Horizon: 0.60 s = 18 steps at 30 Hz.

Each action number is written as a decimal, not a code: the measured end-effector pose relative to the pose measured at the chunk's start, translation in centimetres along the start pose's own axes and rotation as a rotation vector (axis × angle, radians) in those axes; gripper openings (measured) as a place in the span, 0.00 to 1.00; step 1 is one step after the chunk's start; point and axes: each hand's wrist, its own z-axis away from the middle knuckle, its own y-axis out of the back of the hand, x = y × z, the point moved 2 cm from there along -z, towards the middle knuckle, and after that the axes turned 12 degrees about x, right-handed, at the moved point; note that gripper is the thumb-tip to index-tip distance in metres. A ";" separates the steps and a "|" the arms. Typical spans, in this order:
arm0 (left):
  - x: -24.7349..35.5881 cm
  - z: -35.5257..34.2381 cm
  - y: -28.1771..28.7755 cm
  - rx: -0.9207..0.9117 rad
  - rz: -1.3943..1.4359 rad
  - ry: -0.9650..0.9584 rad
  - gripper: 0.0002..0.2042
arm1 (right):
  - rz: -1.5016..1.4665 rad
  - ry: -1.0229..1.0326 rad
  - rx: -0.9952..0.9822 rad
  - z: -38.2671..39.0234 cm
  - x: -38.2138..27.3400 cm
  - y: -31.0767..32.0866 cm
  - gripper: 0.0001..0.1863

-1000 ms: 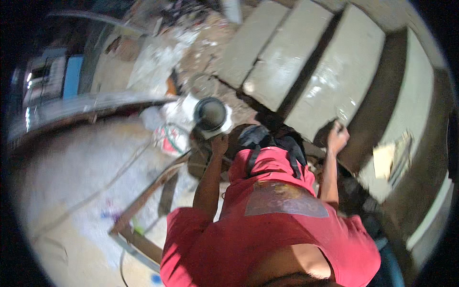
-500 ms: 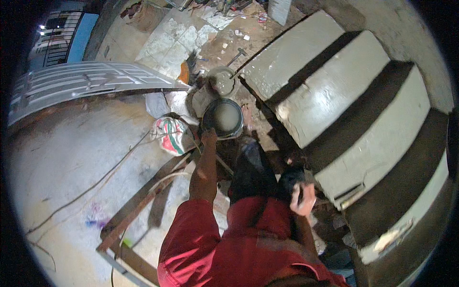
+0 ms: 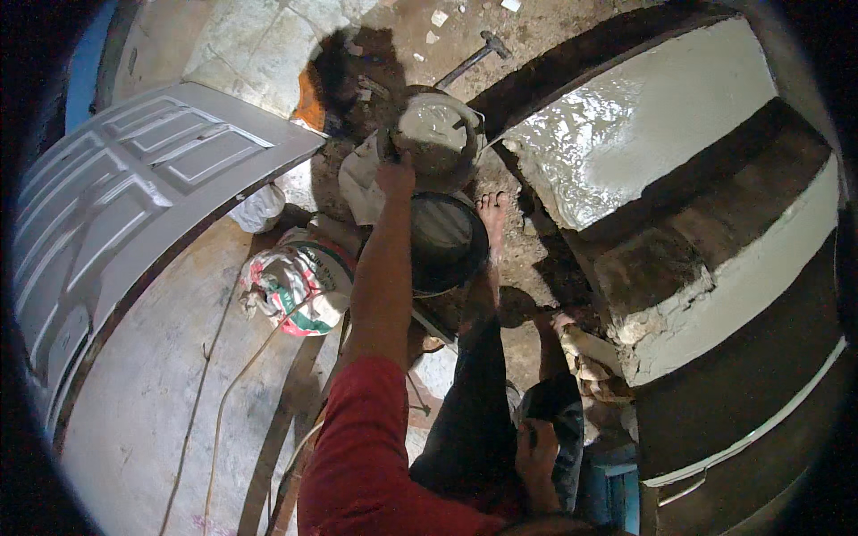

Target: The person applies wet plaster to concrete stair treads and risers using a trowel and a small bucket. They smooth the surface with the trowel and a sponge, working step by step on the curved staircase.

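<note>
shifted forward since half a second ago, the left hand (image 3: 396,177) has gone from the rim of the black bucket (image 3: 483,243) to the near left side of the pail (image 3: 468,111) just beyond it, while the right hand (image 3: 536,449) has dropped lower, beside the right knee. the left hand's fingers are bent at the pail's edge; whether they clasp the rim or something over it cannot be told. the right hand is loosely curled, its grip hidden from view. pale grey mix (image 3: 433,123) shows wet inside the pail, which stands between a grey panelled door (image 3: 165,152) and glossy, coated steps (image 3: 594,129). a hammer (image 3: 474,61) lies just past it; a bare foot (image 3: 492,217) is planted beside the black bucket.
</note>
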 end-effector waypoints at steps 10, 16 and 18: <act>4.2 -2.2 4.0 0.016 0.380 0.233 0.17 | 0.087 -0.071 0.002 -0.3 -2.2 -2.1 0.07; 3.5 -1.1 1.7 -0.005 0.374 0.306 0.19 | 0.008 -0.085 0.015 -1.6 -3.5 -2.5 0.07; 3.7 -1.1 0.1 -0.054 0.739 0.467 0.18 | 0.009 -0.100 0.000 -1.9 -3.6 -2.6 0.08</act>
